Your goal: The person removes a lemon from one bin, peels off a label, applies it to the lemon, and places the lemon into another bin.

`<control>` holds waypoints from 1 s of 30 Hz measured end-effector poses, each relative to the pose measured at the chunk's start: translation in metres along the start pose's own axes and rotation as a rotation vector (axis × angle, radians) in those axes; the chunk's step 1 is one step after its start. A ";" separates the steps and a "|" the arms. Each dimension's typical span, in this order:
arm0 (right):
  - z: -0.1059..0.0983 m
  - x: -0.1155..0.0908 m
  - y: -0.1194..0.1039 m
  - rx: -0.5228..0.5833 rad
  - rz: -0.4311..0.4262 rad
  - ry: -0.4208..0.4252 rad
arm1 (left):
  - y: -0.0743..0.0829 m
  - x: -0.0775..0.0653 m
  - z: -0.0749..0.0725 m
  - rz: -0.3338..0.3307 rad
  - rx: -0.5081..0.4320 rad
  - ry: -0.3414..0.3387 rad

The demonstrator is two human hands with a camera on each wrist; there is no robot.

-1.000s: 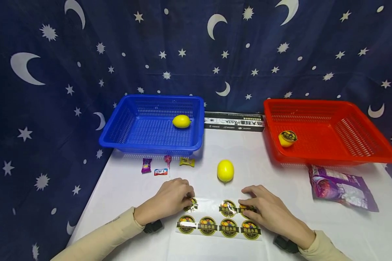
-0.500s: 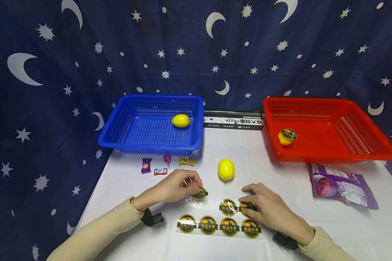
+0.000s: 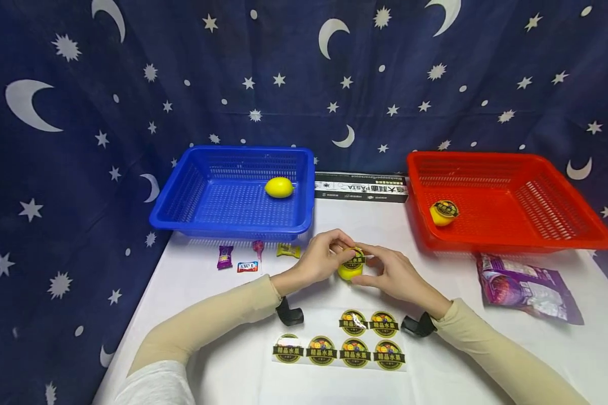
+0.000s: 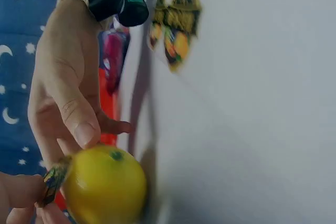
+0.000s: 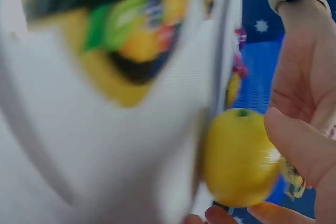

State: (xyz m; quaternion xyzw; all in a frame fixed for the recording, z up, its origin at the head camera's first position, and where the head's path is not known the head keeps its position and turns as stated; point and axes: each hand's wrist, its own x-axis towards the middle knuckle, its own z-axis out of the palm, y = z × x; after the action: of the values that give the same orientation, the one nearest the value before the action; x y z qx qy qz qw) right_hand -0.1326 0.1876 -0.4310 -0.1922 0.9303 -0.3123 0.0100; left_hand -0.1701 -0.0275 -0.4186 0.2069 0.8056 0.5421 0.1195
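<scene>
A yellow lemon point(image 3: 349, 274) sits on the white table between the two hands. My left hand point(image 3: 320, 260) pinches a round black-and-gold fruit sticker point(image 3: 356, 260) by its edge, and it overlaps the lemon's top in the head view. In the left wrist view the sticker point(image 4: 51, 183) stands tilted right beside the lemon point(image 4: 107, 184). My right hand point(image 3: 399, 274) holds the lemon, thumb at its near side and fingers at the far side. Closer to me lies the clear sticker sheet point(image 3: 314, 322), with several round stickers in two rows.
A blue basket point(image 3: 233, 229) with one lemon point(image 3: 279, 188) stands at the back left. At the back right, a red basket point(image 3: 517, 243) contains a stickered lemon point(image 3: 439, 217). Between them lies a pasta box point(image 3: 361, 188). Small candies point(image 3: 225, 257) and a purple bag point(image 3: 529, 289) lie nearby.
My left hand has peeled a sticker off the sheet's back row and carried it right and away from me to the lemon. My right hand has left the sheet and taken hold of the lemon.
</scene>
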 end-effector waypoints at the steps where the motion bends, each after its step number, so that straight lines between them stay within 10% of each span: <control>1: 0.002 0.002 0.001 0.009 0.011 0.000 | -0.002 0.002 0.001 -0.011 0.001 0.004; 16: 0.007 0.006 0.003 0.128 0.004 0.131 | -0.011 0.000 0.007 0.082 0.292 0.126; 30: 0.007 0.008 0.004 0.130 -0.032 0.110 | -0.023 -0.016 -0.003 0.121 0.265 0.095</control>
State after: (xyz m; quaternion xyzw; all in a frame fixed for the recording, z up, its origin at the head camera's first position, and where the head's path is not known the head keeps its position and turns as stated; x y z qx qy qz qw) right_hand -0.1405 0.1831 -0.4380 -0.1883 0.9040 -0.3823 -0.0338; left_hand -0.1621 -0.0445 -0.4397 0.2432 0.8609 0.4465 0.0201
